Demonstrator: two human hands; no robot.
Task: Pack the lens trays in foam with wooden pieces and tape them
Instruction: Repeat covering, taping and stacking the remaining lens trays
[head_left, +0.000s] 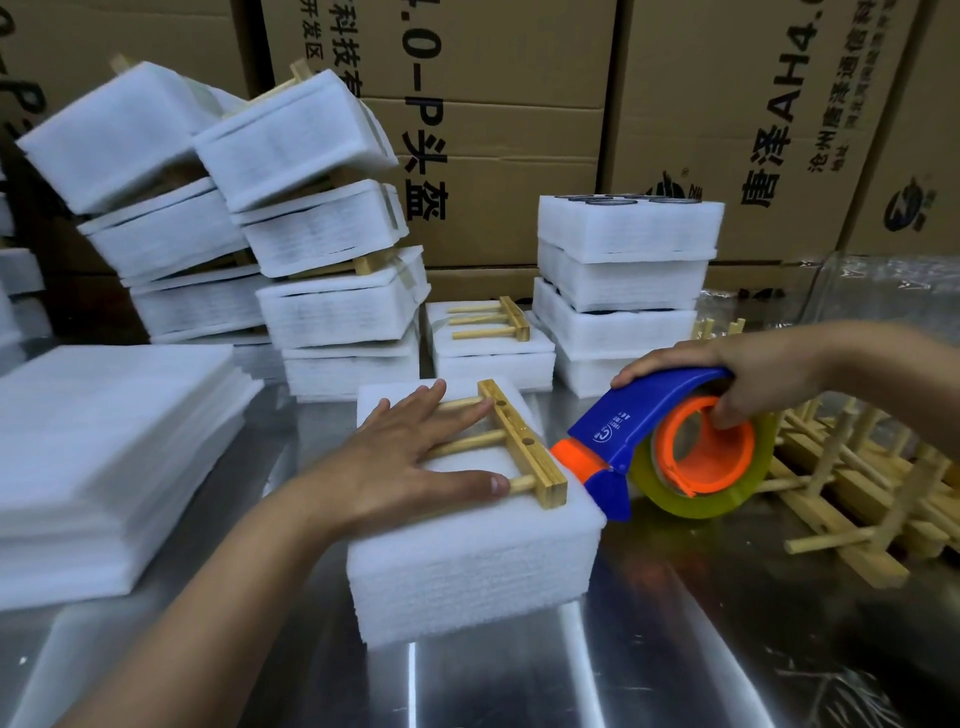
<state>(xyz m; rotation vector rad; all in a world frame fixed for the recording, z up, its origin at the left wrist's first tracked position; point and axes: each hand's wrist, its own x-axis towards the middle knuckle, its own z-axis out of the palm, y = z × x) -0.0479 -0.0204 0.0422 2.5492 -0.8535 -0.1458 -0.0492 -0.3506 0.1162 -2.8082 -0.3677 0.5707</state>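
Pressing wooden piece (524, 441) onto foam pack (478, 561) on bench (675, 649) with flat, straight-fingered left grip (415, 462). Holding tape dispenser (649, 431) in right grip (727, 374), curled round its handle, nose at pack's right edge beside the wood.

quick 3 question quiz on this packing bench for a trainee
1. True or false: the left hand lies flat on the wooden piece atop the foam block.
2. Which hand holds the tape dispenser? A left hand, B right hand.
3. Fill in: the spare wooden pieces lie on the table's ___ side.
Key: 1 true; 2 B; 3 right.
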